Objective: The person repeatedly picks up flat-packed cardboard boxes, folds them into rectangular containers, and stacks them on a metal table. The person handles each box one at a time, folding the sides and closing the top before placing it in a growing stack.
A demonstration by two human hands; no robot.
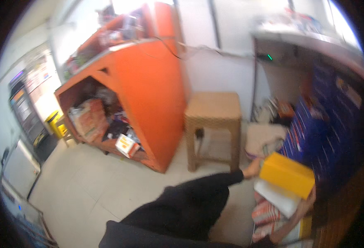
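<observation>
And here's the pale tiled floor, stretching across the left and centre of the scene. Rising from it, a big orange cabinet, its open front facing left and crammed with mixed goods, more of them crowding the top. Over on the right, a tall dark blue striped stack, too dim to make out fully, stands partly under the desk, which carries a blurred clutter of its own. Between cabinet and desk, near the far wall, we've got a tan stool with a woven-look seat.

Now to the near right, and the action: a yellow box, tilted, just in front of the blue stack. Both hands are on it! The left hand, out of a black sleeve, grips its left end; the right hand holds the near right corner, fingers partly hidden and blurred. Just below the box, a white item, too smeared to identify, and beneath that, red-and-white packets. Far left, a yellow bin; and at the cabinet's opening, a small white-and-orange box, sitting askew.
</observation>
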